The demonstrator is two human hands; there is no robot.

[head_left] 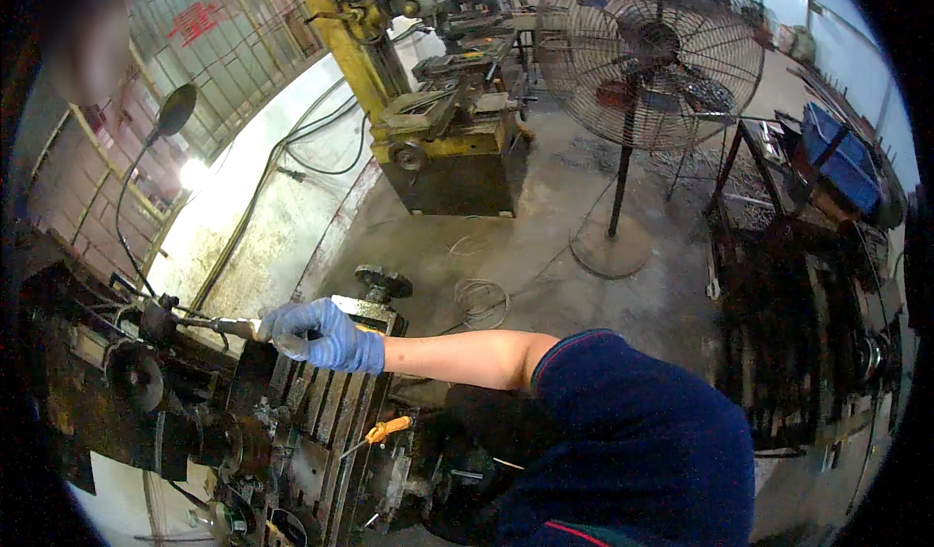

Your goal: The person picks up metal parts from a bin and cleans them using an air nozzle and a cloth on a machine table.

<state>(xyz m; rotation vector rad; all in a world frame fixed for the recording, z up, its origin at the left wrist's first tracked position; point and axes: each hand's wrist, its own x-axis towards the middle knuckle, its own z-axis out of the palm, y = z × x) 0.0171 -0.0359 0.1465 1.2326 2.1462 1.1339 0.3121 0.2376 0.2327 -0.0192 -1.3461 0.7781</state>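
My right arm, in a short navy sleeve, reaches leftward across the view. My right hand (326,337), in a blue glove, is closed around the end of a metal lever handle (240,328). That handle runs left to a dark hub on a greasy workshop machine. Below the hand lies the machine's slotted metal table (326,420). A screwdriver (389,429) with an orange handle rests on it, its shaft pointing down and left. Just beyond the wrist is a dark handwheel (382,282). My left hand is out of view.
A yellow machine (443,143) stands ahead, with a large caged fan (650,46) on a round base to its right. Coiled cable (482,302) lies on the floor. A gooseneck with a round head (176,109) rises at left. A blue bin (842,163) sits far right.
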